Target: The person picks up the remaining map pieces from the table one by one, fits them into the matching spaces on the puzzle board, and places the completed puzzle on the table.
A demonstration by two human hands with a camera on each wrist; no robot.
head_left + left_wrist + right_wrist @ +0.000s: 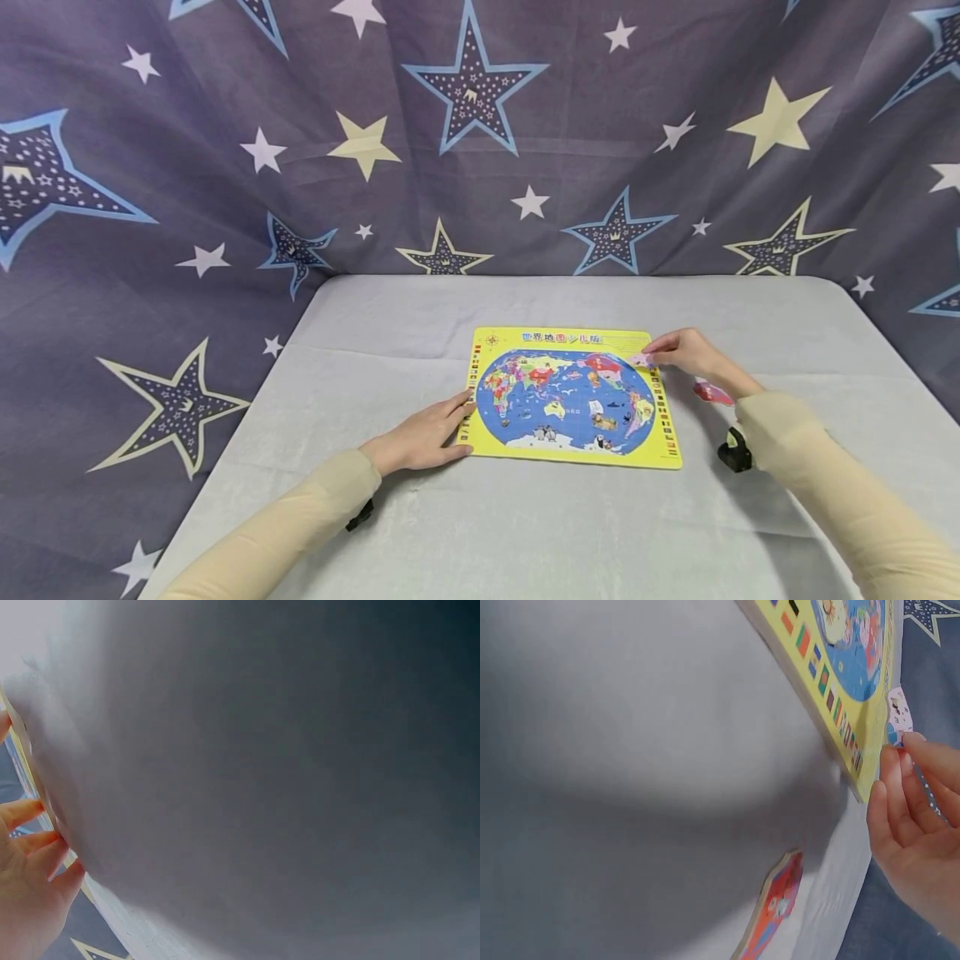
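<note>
A yellow-bordered world map puzzle board (570, 460) lies on the table, its blue oval filled with coloured land shapes. Along the board's left edge rests my left hand (427, 435), fingers spread and fingertips on the border; the left wrist view shows the same hand (34, 889) at the edge. Between thumb and fingertips my right hand (686, 352) pinches a small pink puzzle piece (641, 360) over the board's upper right. In the right wrist view, this piece (898, 716) is pale pink with a bit of blue, above the right hand (922, 795).
A red puzzle piece (712, 392) lies on the grey-white tablecloth (360, 333) right of the board, partly hidden by the right forearm. Behind the table hangs a dark star-patterned curtain (480, 192). Black wrist devices (735, 450) sit under both sleeves.
</note>
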